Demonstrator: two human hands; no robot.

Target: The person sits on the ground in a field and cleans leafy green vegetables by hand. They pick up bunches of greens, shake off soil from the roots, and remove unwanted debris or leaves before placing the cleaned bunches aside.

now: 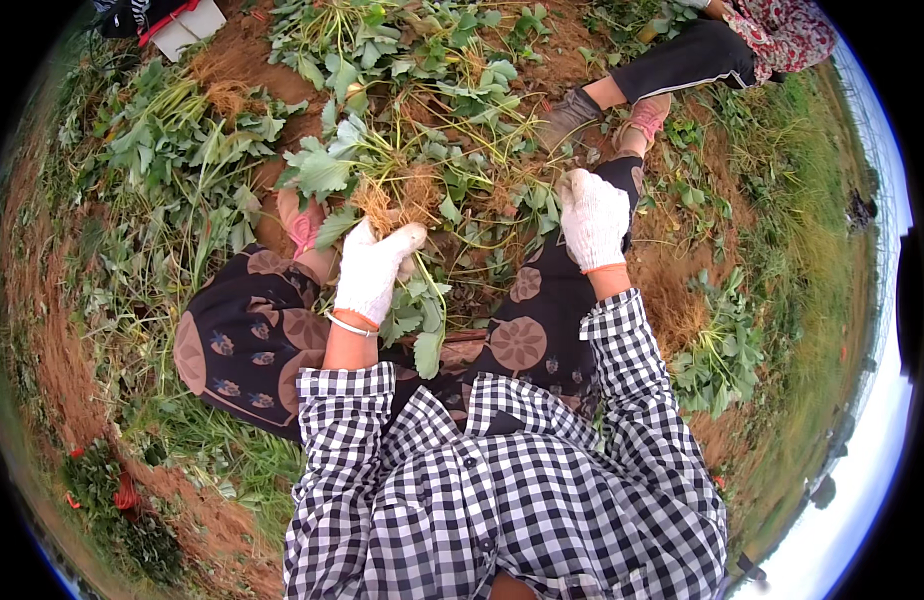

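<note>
My left hand (377, 264), in a white knitted glove, is closed around a small bunch of leafy plants that look like strawberry seedlings (323, 171). Their brown fibrous roots (402, 199) stick up just above my thumb. A leafy stem (430, 341) hangs below the same hand over my lap. My right hand (595, 217), gloved alike, is raised above my right knee with its fingers curled in. Thin runners and leaves (535, 206) lie close to its left side. Whether the curled fingers pinch a stem is hidden.
Uprooted plants (387, 41) cover the soil ahead, with another heap (184, 135) at left. A rooted bunch (713, 337) lies by my right elbow. Another person's leg (683, 64) reaches in at upper right. Bundles with red ties (121, 510) stand at lower left.
</note>
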